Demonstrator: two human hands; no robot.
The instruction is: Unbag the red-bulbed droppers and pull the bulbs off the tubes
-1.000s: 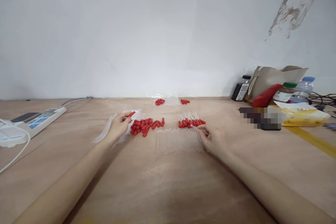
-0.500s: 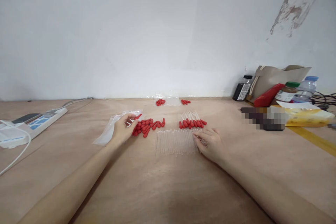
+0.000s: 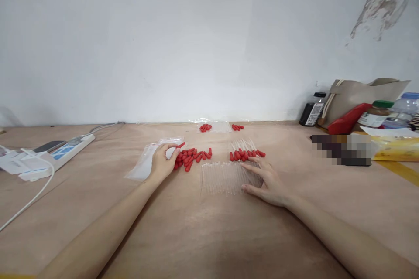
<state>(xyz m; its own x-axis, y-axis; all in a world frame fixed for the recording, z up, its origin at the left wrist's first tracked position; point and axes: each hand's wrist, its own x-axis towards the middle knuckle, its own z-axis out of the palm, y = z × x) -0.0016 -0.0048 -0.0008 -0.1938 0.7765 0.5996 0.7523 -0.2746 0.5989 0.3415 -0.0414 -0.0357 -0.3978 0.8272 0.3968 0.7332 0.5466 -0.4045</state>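
Observation:
My left hand (image 3: 163,164) pinches a red rubber dropper bulb (image 3: 180,144) between thumb and fingers. Right beside it lies a pile of loose red bulbs (image 3: 189,159). My right hand (image 3: 270,184) is spread, its fingers apart over the right end of a row of clear thin tubes (image 3: 222,178); nothing shows in its grasp. Just beyond those fingers is a row of droppers (image 3: 241,154), red bulbs toward me and clear stems pointing away. A clear plastic bag (image 3: 141,166) lies flat, partly under my left hand.
Small groups of red bulbs (image 3: 206,127) and more red bulbs (image 3: 237,127) lie near the wall around a clear plastic packet (image 3: 221,127). A white power strip (image 3: 72,146) stands left. A dark bottle (image 3: 312,111), grey bag (image 3: 356,91) and yellow packet (image 3: 393,149) sit right.
My right hand has opened from a pinch and spread over the tubes' right end. My left hand still holds its bulb. The whole view has shifted slightly.

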